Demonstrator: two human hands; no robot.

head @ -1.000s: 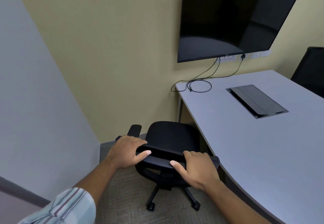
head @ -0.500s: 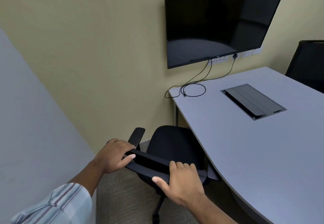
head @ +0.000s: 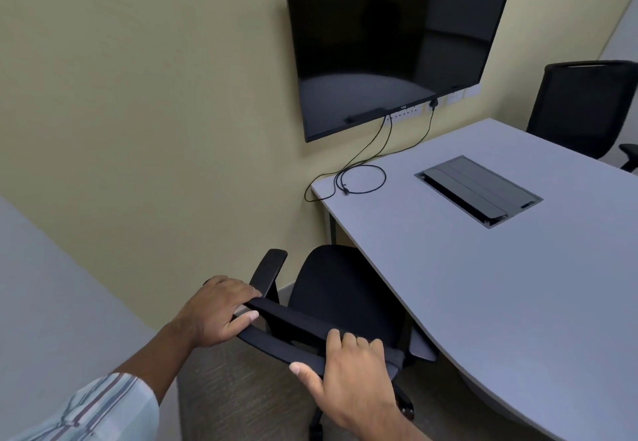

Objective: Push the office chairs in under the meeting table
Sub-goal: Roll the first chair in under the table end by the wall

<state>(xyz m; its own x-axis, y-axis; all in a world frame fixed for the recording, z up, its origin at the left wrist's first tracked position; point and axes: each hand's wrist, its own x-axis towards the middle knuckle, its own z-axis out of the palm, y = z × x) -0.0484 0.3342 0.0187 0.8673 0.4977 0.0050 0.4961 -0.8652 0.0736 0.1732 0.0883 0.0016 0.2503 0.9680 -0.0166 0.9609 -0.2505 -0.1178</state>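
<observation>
A black office chair (head: pixel 340 294) stands at the left edge of the grey meeting table (head: pixel 500 288), its seat partly beneath the tabletop. My left hand (head: pixel 215 311) grips the left end of the chair's backrest top. At the right end of the same backrest my right hand (head: pixel 348 375) is wrapped over the rim, thumb underneath. One armrest (head: pixel 269 269) rises just beyond my left hand. A second black office chair (head: pixel 583 106) stands at the table's far side, away from both hands.
A dark wall screen (head: pixel 390 37) hangs above the table's far end, with cables (head: pixel 359 180) looped on the tabletop. A grey cable box lid (head: pixel 478 190) is set into the table. A pale wall (head: pixel 51 302) is close on the left; carpet (head: pixel 241 389) lies below.
The chair has rolled further toward the table, its seat now more under the edge. Both hands kept their hold on the backrest, and the view has moved closer.
</observation>
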